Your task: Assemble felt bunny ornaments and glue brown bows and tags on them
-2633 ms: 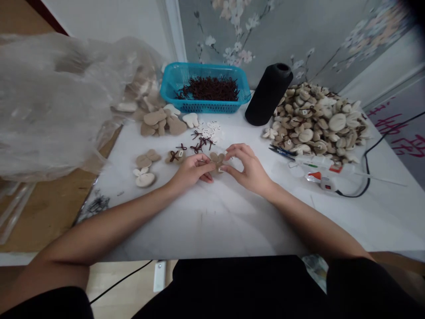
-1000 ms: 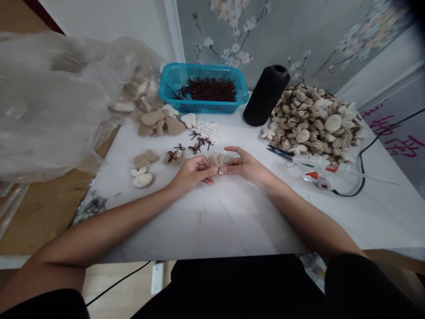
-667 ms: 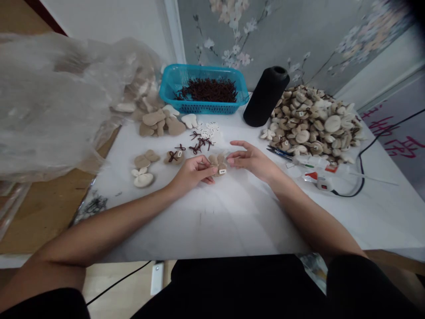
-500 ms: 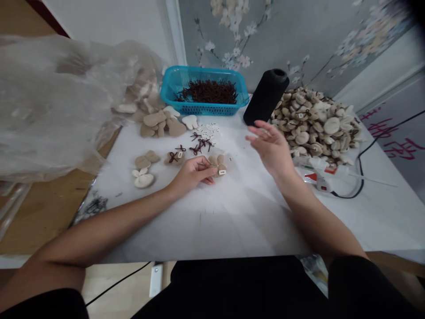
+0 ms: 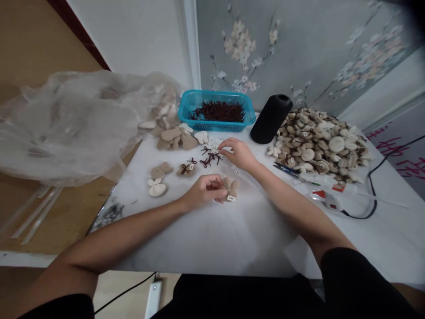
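Note:
My left hand (image 5: 209, 189) pinches a tan bow-shaped fabric piece (image 5: 231, 185) with a small white label on its lower part. My right hand (image 5: 236, 152) reaches over the small dark brown bows (image 5: 210, 159) and the little white tags (image 5: 214, 144), thumb and forefinger close together; whether anything is between them is too small to tell. Left of my left hand lie a tan piece with a brown bow and label (image 5: 186, 169), a plain tan piece (image 5: 161, 170) and a cream one (image 5: 157, 188).
A blue basket (image 5: 217, 126) of brown bows stands at the back beside a black cylinder (image 5: 271, 119). Finished-looking pieces are heaped (image 5: 318, 141) at the right, near a glue gun (image 5: 332, 182) and scissors (image 5: 285, 169). A plastic bag (image 5: 83, 128) spreads at the left.
My right hand has moved left from beside the black cylinder to the small bows and tags, its fingers drawing together. My left hand still holds the tan piece. The view has shifted.

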Action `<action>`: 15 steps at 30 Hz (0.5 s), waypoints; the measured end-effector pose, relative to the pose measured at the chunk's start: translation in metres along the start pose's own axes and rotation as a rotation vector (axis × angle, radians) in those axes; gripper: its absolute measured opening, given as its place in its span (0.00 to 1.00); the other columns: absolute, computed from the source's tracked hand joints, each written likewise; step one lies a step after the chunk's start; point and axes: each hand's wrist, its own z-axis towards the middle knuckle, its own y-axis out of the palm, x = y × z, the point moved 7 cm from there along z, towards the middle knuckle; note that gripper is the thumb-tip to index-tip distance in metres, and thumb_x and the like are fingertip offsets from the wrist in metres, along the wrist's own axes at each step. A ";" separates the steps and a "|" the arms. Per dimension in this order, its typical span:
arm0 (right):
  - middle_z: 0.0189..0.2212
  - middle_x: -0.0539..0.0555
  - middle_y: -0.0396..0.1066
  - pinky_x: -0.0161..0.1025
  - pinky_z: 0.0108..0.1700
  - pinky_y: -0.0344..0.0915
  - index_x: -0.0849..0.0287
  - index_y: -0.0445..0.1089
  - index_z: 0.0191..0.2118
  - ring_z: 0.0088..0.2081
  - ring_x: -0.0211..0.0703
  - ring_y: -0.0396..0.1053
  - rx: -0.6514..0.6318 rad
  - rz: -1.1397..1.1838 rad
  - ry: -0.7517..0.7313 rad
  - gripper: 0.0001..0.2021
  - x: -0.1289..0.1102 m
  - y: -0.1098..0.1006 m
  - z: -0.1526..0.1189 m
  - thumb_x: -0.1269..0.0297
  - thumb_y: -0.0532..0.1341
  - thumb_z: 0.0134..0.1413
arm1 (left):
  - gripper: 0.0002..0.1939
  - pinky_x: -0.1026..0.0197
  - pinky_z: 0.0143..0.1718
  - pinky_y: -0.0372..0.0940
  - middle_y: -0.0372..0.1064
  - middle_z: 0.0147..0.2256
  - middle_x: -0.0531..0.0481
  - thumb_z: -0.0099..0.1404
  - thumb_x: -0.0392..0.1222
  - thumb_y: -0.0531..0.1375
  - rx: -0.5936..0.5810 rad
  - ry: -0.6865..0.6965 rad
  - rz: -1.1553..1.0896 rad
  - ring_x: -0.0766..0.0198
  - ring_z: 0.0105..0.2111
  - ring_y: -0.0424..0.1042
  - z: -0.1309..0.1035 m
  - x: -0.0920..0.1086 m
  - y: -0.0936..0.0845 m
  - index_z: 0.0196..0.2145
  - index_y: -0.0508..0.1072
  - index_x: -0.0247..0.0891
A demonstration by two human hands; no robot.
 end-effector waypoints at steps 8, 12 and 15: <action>0.39 0.58 0.71 0.44 0.45 0.59 0.60 0.75 0.35 0.41 0.48 0.62 -0.265 -0.333 -0.187 0.07 -0.013 0.045 0.049 0.70 0.59 0.55 | 0.18 0.67 0.23 0.64 0.71 0.23 0.50 0.48 0.47 0.68 0.003 -0.033 -0.087 0.68 0.21 0.70 -0.001 -0.003 -0.004 0.26 0.65 0.33; 0.39 0.60 0.70 0.42 0.45 0.58 0.62 0.74 0.34 0.41 0.48 0.61 -0.298 -0.379 -0.187 0.08 -0.010 0.055 0.052 0.70 0.57 0.56 | 0.19 0.67 0.22 0.63 0.71 0.22 0.51 0.47 0.48 0.69 0.018 -0.042 -0.111 0.68 0.20 0.70 0.000 -0.006 -0.006 0.26 0.65 0.33; 0.38 0.60 0.70 0.42 0.45 0.57 0.64 0.72 0.35 0.41 0.47 0.62 -0.306 -0.384 -0.165 0.08 -0.005 0.060 0.049 0.70 0.56 0.58 | 0.20 0.67 0.22 0.63 0.71 0.22 0.51 0.46 0.48 0.69 0.008 -0.045 -0.111 0.68 0.20 0.70 0.001 -0.008 -0.005 0.26 0.65 0.33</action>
